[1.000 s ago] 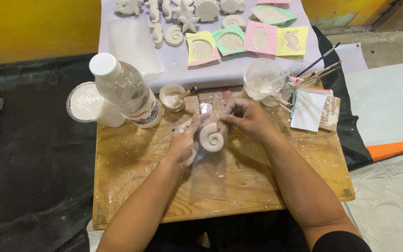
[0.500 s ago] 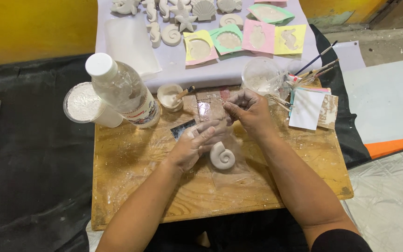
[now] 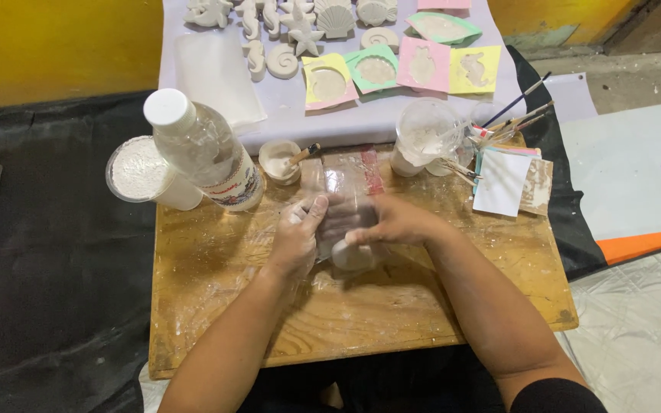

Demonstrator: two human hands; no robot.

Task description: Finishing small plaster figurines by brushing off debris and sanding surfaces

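Observation:
A white plaster spiral shell (image 3: pixel 355 257) lies on the wooden board (image 3: pixel 361 313), half covered by a clear plastic sheet (image 3: pixel 346 183). My left hand (image 3: pixel 298 239), dusted white, pinches the sheet's left side with its thumb on top. From the right, my right hand (image 3: pixel 398 222) reaches in, its fingers curled over the top of the shell and the plastic. The two hands nearly touch above the shell. Only the shell's lower edge shows below my fingers.
A capped clear bottle (image 3: pixel 202 153), a tub of white powder (image 3: pixel 139 170) and a small cup with a stick (image 3: pixel 280 159) stand at the board's back left. A clear plastic cup (image 3: pixel 425 134), brushes (image 3: pixel 516 115) and paper sheets (image 3: pixel 502 182) sit back right. Coloured moulds (image 3: pixel 376 69) and plaster figures (image 3: pixel 300 24) lie beyond.
The spiral shell has moved toward me on the board. Both hands have closed in over it with the plastic sheet, so most of it is now covered.

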